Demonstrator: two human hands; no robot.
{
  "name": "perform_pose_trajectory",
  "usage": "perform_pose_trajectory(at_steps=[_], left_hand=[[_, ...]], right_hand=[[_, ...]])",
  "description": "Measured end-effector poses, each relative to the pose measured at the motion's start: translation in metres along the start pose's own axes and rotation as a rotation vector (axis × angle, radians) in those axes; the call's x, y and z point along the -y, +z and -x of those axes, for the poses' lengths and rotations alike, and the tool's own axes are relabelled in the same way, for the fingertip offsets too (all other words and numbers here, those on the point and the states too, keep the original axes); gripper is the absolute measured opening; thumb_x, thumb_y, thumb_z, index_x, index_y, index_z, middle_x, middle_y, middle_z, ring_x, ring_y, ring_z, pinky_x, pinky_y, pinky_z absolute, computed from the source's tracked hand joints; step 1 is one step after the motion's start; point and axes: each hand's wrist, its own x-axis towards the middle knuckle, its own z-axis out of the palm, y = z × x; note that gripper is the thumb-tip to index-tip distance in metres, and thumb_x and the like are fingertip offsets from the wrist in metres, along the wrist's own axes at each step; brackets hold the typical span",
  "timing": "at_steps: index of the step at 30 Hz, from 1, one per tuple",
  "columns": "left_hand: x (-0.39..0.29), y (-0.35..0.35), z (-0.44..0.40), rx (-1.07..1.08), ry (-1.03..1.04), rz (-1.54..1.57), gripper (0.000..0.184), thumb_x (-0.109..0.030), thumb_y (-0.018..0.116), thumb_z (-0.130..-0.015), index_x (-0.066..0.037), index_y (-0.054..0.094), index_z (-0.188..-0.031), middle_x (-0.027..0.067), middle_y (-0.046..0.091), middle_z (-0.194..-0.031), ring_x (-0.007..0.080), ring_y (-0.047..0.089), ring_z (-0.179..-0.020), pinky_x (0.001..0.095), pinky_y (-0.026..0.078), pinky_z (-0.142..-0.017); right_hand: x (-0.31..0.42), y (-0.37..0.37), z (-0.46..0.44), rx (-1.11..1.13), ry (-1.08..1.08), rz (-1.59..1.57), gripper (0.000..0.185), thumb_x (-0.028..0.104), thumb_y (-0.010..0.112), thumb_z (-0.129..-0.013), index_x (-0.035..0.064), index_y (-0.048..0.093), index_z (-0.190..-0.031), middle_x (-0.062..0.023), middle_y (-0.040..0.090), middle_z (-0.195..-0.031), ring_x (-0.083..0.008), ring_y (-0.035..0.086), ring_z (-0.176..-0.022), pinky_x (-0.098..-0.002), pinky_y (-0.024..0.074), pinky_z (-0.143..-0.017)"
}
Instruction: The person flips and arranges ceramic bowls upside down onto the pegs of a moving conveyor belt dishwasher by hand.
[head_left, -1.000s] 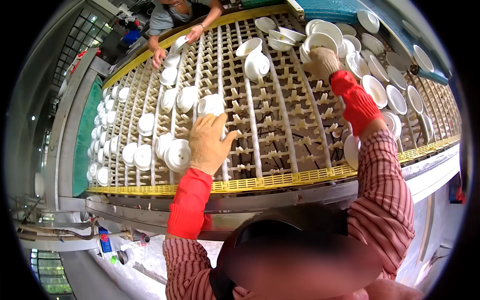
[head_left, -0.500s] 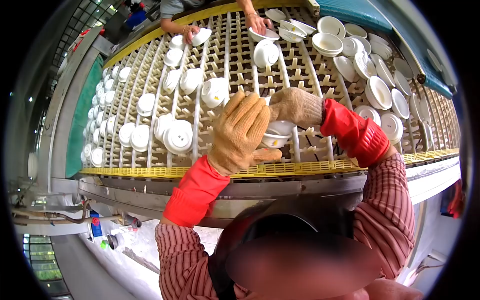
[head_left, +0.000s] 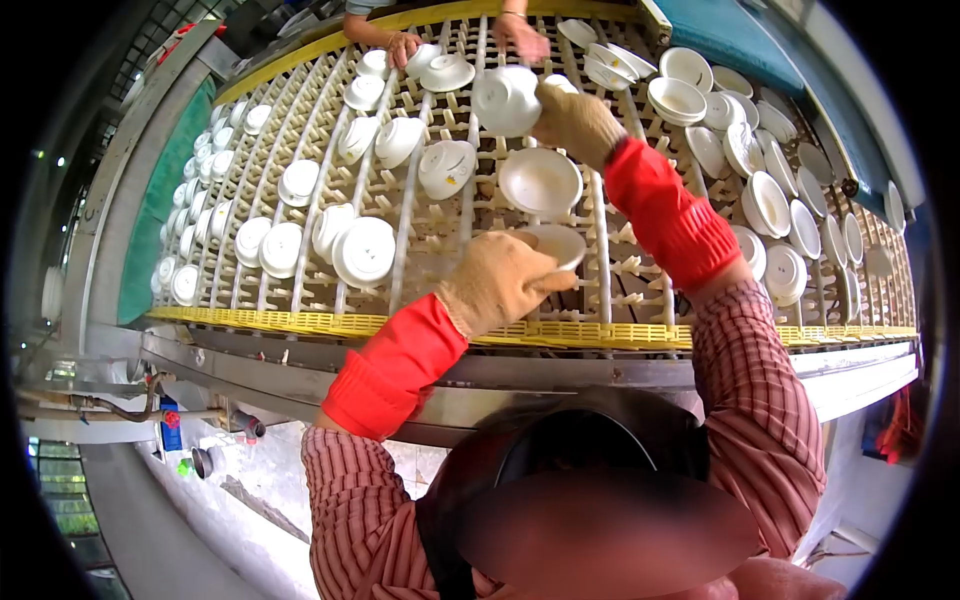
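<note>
Over the front middle of the slatted rack [head_left: 440,322], my left hand [head_left: 497,285] in a tan glove grips a white bowl [head_left: 557,246] at its left side. Farther back, my right hand [head_left: 575,122], also gloved, is closed on the right side of an upside-down white bowl [head_left: 506,101]. Between my hands a white bowl [head_left: 540,181] lies with its open side up. Just left of it, a bowl with a small yellow mark [head_left: 447,168] rests upside down on the pegs.
Upside-down bowls [head_left: 364,252] stand in rows at the left. Many loose bowls [head_left: 766,204] crowd the right, beside a blue-green belt [head_left: 770,75]. Across the rack are a co-worker's two hands [head_left: 404,48], one near a bowl and the other [head_left: 524,38] blurred.
My right hand has moved back and left with a bowl. My left hand has shifted down and now grips a bowl. Bowls on the rack have moved slightly, and the co-worker has added an upside-down bowl.
</note>
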Motion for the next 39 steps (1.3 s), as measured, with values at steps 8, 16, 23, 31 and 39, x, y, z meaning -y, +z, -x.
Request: perform_pose_trajectory(at_steps=[8,16,23,31,39], left_hand=[[0.057,-0.063,0.029,-0.268,-0.814,0.854,0.050,-0.048,0.066,-0.113,-0.001,0.080,-0.121,0.0092,0.082,-0.113,0.0147,0.078,-0.096,0.0295,0.062,-0.082],[0.087,-0.031,0.019,-0.518,-0.246,-0.415,0.070,-0.052,0.083,-0.097,0.004,0.073,-0.137,0.0221,0.076,-0.128,0.0386,0.069,-0.127,0.0503,0.051,-0.112],[0.046,0.015,-0.055,-0.328,0.119,-0.458,0.041,-0.037,0.090,-0.083,-0.004,0.081,-0.107,0.0172,0.078,-0.106,0.0381,0.069,-0.116,0.0480,0.052,-0.109],[0.086,0.004,-0.065,-0.499,-0.385,0.009,0.033,-0.042,0.075,-0.104,-0.009,0.078,-0.108,0.0141,0.080,-0.098,0.0292,0.080,-0.093,0.0426,0.063,-0.076],[0.190,-0.086,0.032,-0.506,-1.015,-0.156,0.047,-0.048,0.064,-0.108,-0.005,0.081,-0.118,0.0228,0.081,-0.116,0.0382,0.078,-0.109,0.0544,0.058,-0.098]], right_hand=[[-0.037,-0.026,0.091,-0.102,0.451,-0.335,0.050,0.050,0.066,-0.110,0.0129,0.076,-0.143,-0.0136,0.084,-0.116,-0.0224,0.080,-0.099,-0.0380,0.0638,-0.088],[-0.147,-0.127,0.133,-0.050,0.775,0.501,0.085,0.061,0.076,-0.094,0.0098,0.057,-0.160,-0.0260,0.081,-0.119,-0.0411,0.080,-0.109,-0.0521,0.0622,-0.096],[-0.224,-0.120,0.135,0.219,0.849,0.620,0.081,0.056,0.086,-0.088,0.0024,0.065,-0.146,-0.0269,0.079,-0.127,-0.0393,0.079,-0.117,-0.0486,0.0637,-0.100],[-0.210,-0.120,0.131,0.277,0.753,0.679,0.059,0.054,0.067,-0.102,0.0029,0.077,-0.130,-0.0259,0.080,-0.121,-0.0443,0.077,-0.114,-0.0560,0.0599,-0.098],[-0.214,-0.110,0.175,-0.067,0.696,0.280,0.063,0.060,0.067,-0.102,0.0004,0.075,-0.121,-0.0200,0.080,-0.105,-0.0354,0.078,-0.096,-0.0465,0.0576,-0.085]])
